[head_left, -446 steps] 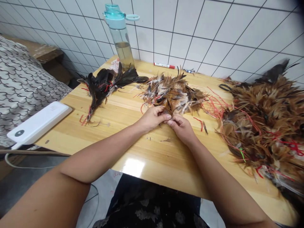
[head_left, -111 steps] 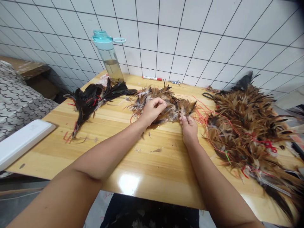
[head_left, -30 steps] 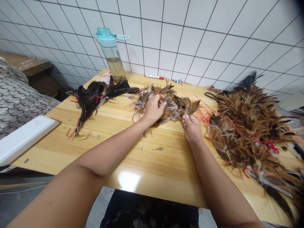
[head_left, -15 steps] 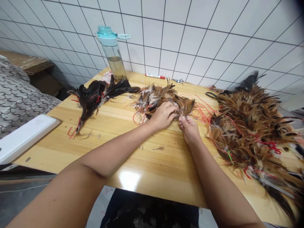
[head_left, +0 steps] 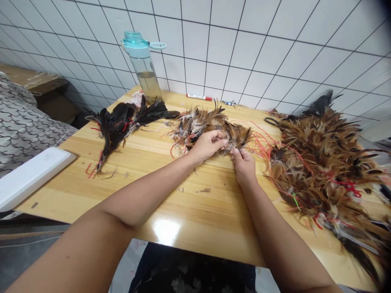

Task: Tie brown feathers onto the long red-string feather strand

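A small heap of brown and white feathers (head_left: pixel 200 122) tangled with red string lies mid-table. My left hand (head_left: pixel 207 144) rests on its near edge with fingers curled, pinching feathers. My right hand (head_left: pixel 243 163) sits just to the right, fingertips pinched on feathers at the same edge. The two sets of fingertips almost touch. A big mound of brown feathers (head_left: pixel 324 162) with red ties fills the right side of the wooden table (head_left: pixel 171 203). A bunch of black feathers (head_left: pixel 125 120) lies at the left.
A clear water bottle (head_left: pixel 146 71) with a teal lid stands at the back by the tiled wall. A red-capped marker (head_left: pixel 199 97) lies along the wall. A white flat device (head_left: pixel 30 175) overhangs the left table edge. A patterned cushion (head_left: pixel 27 126) lies beyond.
My left hand came down from the top of the small heap to its near edge and now meets my right hand, which has stayed almost in place.
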Demonstrator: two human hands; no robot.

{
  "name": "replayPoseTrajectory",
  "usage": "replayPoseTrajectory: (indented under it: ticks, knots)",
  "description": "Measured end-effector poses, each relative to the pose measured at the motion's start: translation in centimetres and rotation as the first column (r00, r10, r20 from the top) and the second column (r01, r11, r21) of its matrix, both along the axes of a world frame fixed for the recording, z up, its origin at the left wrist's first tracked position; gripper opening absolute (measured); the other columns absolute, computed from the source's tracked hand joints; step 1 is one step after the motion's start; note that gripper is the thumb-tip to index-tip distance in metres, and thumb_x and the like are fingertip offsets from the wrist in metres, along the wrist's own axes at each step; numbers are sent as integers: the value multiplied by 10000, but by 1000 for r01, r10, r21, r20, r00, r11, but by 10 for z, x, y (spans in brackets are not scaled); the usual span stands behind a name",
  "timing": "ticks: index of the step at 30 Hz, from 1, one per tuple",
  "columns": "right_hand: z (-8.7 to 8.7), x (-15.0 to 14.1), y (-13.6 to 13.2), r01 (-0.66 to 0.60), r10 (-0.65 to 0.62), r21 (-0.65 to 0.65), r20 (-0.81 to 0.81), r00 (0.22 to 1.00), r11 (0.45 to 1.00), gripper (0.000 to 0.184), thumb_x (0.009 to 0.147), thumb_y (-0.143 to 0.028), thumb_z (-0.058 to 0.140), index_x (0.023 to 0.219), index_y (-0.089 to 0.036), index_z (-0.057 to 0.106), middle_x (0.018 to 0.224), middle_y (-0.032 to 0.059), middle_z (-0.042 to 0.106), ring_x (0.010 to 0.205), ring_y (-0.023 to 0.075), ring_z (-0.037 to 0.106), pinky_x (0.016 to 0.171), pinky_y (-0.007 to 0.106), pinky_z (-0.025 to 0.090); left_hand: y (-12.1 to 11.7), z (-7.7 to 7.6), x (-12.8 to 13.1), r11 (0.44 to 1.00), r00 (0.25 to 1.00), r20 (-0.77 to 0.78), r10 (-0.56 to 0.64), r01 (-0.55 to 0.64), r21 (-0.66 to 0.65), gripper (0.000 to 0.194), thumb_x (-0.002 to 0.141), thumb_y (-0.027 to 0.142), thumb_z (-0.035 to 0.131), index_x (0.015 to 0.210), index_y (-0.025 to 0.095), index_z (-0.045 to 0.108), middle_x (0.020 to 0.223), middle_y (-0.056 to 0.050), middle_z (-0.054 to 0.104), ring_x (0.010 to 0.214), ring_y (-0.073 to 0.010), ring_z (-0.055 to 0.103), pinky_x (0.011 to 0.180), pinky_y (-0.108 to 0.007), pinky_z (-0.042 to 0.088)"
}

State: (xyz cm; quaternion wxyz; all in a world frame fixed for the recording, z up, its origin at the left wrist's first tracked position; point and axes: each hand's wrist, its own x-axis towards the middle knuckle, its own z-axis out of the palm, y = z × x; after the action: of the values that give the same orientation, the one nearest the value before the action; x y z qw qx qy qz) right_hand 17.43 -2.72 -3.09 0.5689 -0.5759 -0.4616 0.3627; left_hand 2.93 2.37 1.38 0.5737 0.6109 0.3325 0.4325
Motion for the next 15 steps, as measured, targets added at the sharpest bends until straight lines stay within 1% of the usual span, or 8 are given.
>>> replayPoseTrajectory:
  ticks: [3,6,10,13,15]
  knots:
    - [0,-2,0,64,-65,1,24,998,998,374,730,-569,633,699,-197,623,593,-23,521,577,124,409,568,263,339,1,-3,0,999,999,-37,8,-6,40,120,790,244,630,774,151,556,643,27,574,574,-67,501,562,-183,384]
    - [1,-3,0,48,-48,-4,50,998,999,339,743,-526,623,703,-191,653,588,-23,522,583,128,412,584,265,341,4,-8,-1,994,994,-103,27,-16,106,117,785,254,628,782,154,568,658,27,576,593,-77,506,560,-190,384]
    - [2,-2,-1,-14,16,-27,66,998,1000,298,750,-475,621,698,-185,664,584,-29,510,584,124,421,602,266,342,7,-11,-2,984,984,-178,26,6,178,99,788,244,615,810,152,584,695,15,603,630,-91,532,590,-203,408]
    - [3,-1,-1,-29,31,-30,56,998,999,295,751,-475,628,687,-187,651,580,-34,507,568,116,405,580,259,335,6,-10,-2,985,987,-162,15,13,172,88,791,232,608,817,151,587,695,11,614,628,-91,541,599,-205,413]
    - [2,-1,-1,-22,22,-18,42,999,1000,300,756,-480,632,701,-187,656,578,-34,509,561,113,396,563,253,333,5,-9,-2,991,992,-123,11,6,135,94,786,231,621,824,153,585,673,22,603,605,-84,532,591,-200,408]
